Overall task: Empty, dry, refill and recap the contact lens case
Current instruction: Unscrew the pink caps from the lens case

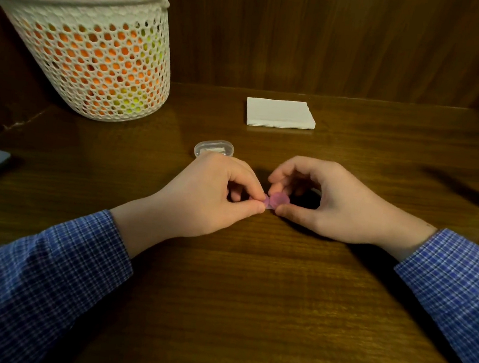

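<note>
My left hand (216, 190) and right hand (320, 196) both pinch the purple contact lens case (276, 200) in fingertips just above the surface (248, 301). Twisting a cap carelessly could spill solution or flick the case away.

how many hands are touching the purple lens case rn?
2. The left hand pinches the purple contact lens case at its left end; the right hand grips the cap at its right end. Most of the case is hidden by fingers.

place: home desk nook | cues: wood-panelled wall (308, 34); wooden desk (248, 301); laundry-style basket (97, 54); folded tissues (280, 113)
</note>
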Demonstrator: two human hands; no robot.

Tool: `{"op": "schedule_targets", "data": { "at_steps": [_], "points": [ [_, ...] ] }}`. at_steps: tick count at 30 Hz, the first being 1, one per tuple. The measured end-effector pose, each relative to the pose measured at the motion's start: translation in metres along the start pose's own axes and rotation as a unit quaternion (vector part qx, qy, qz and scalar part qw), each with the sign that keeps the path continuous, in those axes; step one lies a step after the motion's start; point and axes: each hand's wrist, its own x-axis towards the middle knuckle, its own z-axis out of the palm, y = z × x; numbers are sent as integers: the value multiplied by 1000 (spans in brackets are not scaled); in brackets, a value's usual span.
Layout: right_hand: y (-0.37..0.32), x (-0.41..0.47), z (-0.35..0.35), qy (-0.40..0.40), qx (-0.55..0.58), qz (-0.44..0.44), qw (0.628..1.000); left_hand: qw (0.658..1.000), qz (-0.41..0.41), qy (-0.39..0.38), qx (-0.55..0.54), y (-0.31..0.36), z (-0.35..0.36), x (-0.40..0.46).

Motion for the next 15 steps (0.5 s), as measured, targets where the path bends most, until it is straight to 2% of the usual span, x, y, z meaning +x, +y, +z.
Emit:
{"op": "schedule_targets", "data": {
  "at_steps": [6,11,15],
  "points": [
    [0,1,3,34,-36,13,999,1000,6,4,3,0,0,0],
    [2,0,-1,8,9,1,1000,1000,3,4,0,0,0,0],
    [1,0,0,9,-7,-2,1000,1000,3,6,2,1,0,-1]
  ]
}}
